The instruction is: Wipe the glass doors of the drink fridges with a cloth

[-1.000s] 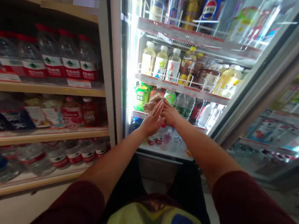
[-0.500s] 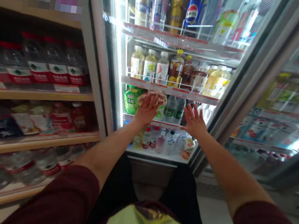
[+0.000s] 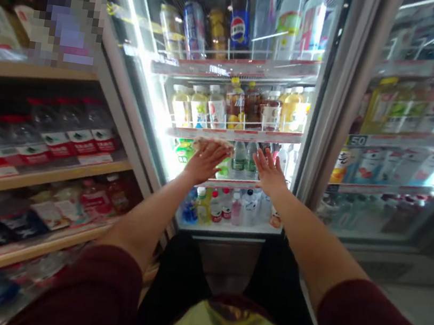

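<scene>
My left hand point(image 3: 202, 161) reaches into the open drinks cooler and holds a crumpled pinkish cloth point(image 3: 213, 144) at its fingertips. The cloth lies just under the red-edged shelf rail point(image 3: 245, 133). My right hand point(image 3: 269, 171) is beside it, apart from it, with fingers spread and nothing in it. It hovers in front of the clear water bottles point(image 3: 244, 158) on the third shelf. Both forearms are bare below dark red sleeves.
Juice bottles point(image 3: 216, 107) fill the shelf above the hands, and a Pepsi bottle point(image 3: 240, 23) and cans stand higher up. Small bottles point(image 3: 230, 207) sit on the bottom shelf. The cooler's grey frame point(image 3: 332, 92) and a shut glass door point(image 3: 406, 135) are right; wooden shelves of water bottles point(image 3: 62, 143) are left.
My hands were pressed together on the cloth, then parted. The left hand kept the cloth and rose to the shelf rail; the right hand opened. The view tilted upward.
</scene>
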`<state>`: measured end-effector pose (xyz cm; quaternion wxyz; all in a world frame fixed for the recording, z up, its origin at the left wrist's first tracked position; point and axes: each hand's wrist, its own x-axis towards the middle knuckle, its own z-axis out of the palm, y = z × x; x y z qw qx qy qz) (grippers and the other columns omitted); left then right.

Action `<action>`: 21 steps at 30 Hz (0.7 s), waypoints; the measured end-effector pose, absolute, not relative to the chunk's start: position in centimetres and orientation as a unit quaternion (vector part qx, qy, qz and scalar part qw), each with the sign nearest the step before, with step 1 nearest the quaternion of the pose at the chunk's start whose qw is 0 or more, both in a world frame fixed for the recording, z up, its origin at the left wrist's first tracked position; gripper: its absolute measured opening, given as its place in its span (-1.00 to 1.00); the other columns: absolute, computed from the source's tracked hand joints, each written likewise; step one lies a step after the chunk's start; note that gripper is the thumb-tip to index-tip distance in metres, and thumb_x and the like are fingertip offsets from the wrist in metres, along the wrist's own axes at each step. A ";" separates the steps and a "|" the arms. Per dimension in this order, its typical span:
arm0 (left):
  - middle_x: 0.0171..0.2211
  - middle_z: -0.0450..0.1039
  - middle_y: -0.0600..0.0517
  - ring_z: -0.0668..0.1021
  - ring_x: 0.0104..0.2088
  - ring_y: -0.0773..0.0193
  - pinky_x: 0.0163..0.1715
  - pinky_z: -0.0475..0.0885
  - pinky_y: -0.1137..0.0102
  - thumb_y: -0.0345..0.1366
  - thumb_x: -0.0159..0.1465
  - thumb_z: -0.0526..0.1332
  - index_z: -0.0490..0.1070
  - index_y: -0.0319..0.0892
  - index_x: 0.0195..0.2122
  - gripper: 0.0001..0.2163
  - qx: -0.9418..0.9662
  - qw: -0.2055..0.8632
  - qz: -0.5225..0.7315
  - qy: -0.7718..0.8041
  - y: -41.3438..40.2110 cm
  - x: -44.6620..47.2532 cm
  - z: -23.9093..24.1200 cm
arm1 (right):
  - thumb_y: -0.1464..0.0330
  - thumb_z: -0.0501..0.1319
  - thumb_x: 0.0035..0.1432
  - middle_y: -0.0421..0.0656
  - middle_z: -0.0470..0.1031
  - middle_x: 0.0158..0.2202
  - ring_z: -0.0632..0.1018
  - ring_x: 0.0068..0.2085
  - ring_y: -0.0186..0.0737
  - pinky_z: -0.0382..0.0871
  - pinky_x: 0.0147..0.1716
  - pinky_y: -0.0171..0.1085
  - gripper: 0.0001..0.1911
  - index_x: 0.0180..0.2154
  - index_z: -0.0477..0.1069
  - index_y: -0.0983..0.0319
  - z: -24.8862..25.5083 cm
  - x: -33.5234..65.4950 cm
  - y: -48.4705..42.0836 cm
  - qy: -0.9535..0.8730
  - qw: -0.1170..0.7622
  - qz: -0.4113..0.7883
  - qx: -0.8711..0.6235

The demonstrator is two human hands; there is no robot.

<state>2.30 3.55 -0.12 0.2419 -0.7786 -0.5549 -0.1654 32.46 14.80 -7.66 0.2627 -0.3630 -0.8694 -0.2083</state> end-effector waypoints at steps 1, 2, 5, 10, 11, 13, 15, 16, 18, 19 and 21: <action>0.63 0.19 0.08 0.01 0.69 -0.01 0.70 -0.27 -0.16 -0.15 0.54 0.21 0.36 -0.06 0.53 -0.45 -0.760 0.265 -0.199 -0.560 3.9 1.2 1.9 | 0.34 0.54 0.12 0.08 -0.24 0.71 -0.17 0.69 0.35 -0.16 0.64 0.42 0.29 0.69 -0.10 0.24 -7.7 32.3 14.8 -0.868 0.262 -0.210 -0.365; 0.66 0.10 0.08 -0.06 0.70 -0.03 0.68 -0.34 -0.19 -0.11 0.57 0.18 0.31 -0.10 0.56 -0.44 -0.733 0.288 -0.240 -0.567 4.3 0.2 4.0 | 0.34 0.54 0.12 0.07 -0.25 0.71 -0.17 0.69 0.34 -0.15 0.64 0.41 0.30 0.69 -0.10 0.24 -7.7 32.1 14.7 -0.867 0.259 -0.212 -0.369; 0.73 -0.25 0.01 -0.33 0.70 -0.13 0.63 -0.48 -0.29 -0.03 0.63 0.04 0.07 -0.23 0.64 -0.35 -0.661 0.322 -0.321 -0.597 4.8 -0.7 7.3 | 0.34 0.53 0.11 0.06 -0.33 0.71 -0.22 0.69 0.32 -0.16 0.64 0.39 0.33 0.69 -0.16 0.26 -7.5 31.6 14.2 -0.865 0.235 -0.211 -0.390; 0.64 0.16 -0.02 -0.05 0.69 -0.23 0.65 -0.12 -0.33 -0.16 0.51 0.27 0.42 -0.04 0.52 -0.45 -0.699 0.295 -0.230 -0.609 2.3 2.5 1.5 | 0.34 0.50 0.15 -0.01 -0.44 0.71 -0.27 0.69 0.24 -0.15 0.65 0.31 0.31 0.70 -0.20 0.23 -7.7 31.2 13.7 -0.854 0.226 -0.221 -0.413; 0.60 0.25 -0.04 0.04 0.68 -0.25 0.64 -0.06 -0.34 -0.18 0.48 0.31 0.47 -0.01 0.48 -0.46 -0.706 0.298 -0.213 -0.606 2.2 2.9 0.7 | 0.34 0.49 0.15 -0.02 -0.43 0.71 -0.25 0.70 0.22 -0.12 0.65 0.28 0.29 0.70 -0.18 0.21 -8.0 31.2 13.9 -0.852 0.234 -0.231 -0.408; 0.61 0.22 -0.09 0.08 0.67 -0.23 0.64 -0.05 -0.32 -0.20 0.50 0.29 0.42 -0.03 0.52 -0.44 -0.715 0.316 -0.173 -0.599 2.6 2.9 1.3 | 0.34 0.49 0.15 -0.06 -0.40 0.71 -0.20 0.70 0.19 -0.05 0.65 0.23 0.27 0.69 -0.13 0.17 -8.8 31.2 14.6 -0.849 0.249 -0.255 -0.390; 0.65 0.11 -0.13 0.06 0.68 -0.17 0.65 -0.05 -0.26 -0.20 0.54 0.22 0.30 -0.07 0.59 -0.40 -0.694 0.347 -0.181 -0.605 3.2 2.5 4.7 | 0.30 0.51 0.14 -0.07 -0.38 0.71 -0.18 0.70 0.17 0.02 0.64 0.18 0.29 0.70 -0.15 0.16 -9.7 31.1 15.6 -0.839 0.280 -0.286 -0.367; 0.66 0.05 -0.14 0.05 0.68 -0.15 0.65 -0.04 -0.23 -0.19 0.56 0.18 0.24 -0.09 0.62 -0.38 -0.672 0.362 -0.203 -0.614 3.4 2.3 6.8 | 0.30 0.51 0.12 -0.07 -0.37 0.71 -0.15 0.70 0.18 0.05 0.64 0.18 0.30 0.69 -0.13 0.16 -10.1 31.0 16.1 -0.834 0.292 -0.297 -0.363; 0.69 -0.05 -0.14 0.03 0.69 -0.15 0.63 0.01 -0.26 -0.18 0.59 0.11 0.13 -0.09 0.66 -0.37 -0.618 0.378 -0.254 -0.640 3.4 2.4 10.2 | 0.32 0.52 0.10 -0.07 -0.35 0.71 -0.12 0.70 0.20 0.07 0.63 0.18 0.31 0.69 -0.12 0.17 -10.7 30.8 16.7 -0.824 0.308 -0.309 -0.360; 0.69 -0.08 -0.13 0.02 0.69 -0.16 0.61 0.04 -0.29 -0.17 0.60 0.08 0.09 -0.08 0.67 -0.36 -0.600 0.379 -0.268 -0.651 3.3 2.7 10.9 | 0.34 0.50 0.09 -0.06 -0.34 0.71 -0.11 0.70 0.20 0.08 0.62 0.19 0.30 0.69 -0.11 0.17 -10.9 30.7 16.8 -0.821 0.314 -0.311 -0.362; 0.69 -0.08 -0.13 0.03 0.68 -0.20 0.58 0.10 -0.34 -0.15 0.60 0.09 0.09 -0.04 0.67 -0.36 -0.603 0.378 -0.250 -0.657 3.0 3.4 10.3 | 0.41 0.46 0.10 -0.07 -0.35 0.71 -0.11 0.70 0.19 0.09 0.62 0.21 0.27 0.69 -0.10 0.17 -11.3 30.4 16.8 -0.814 0.324 -0.315 -0.365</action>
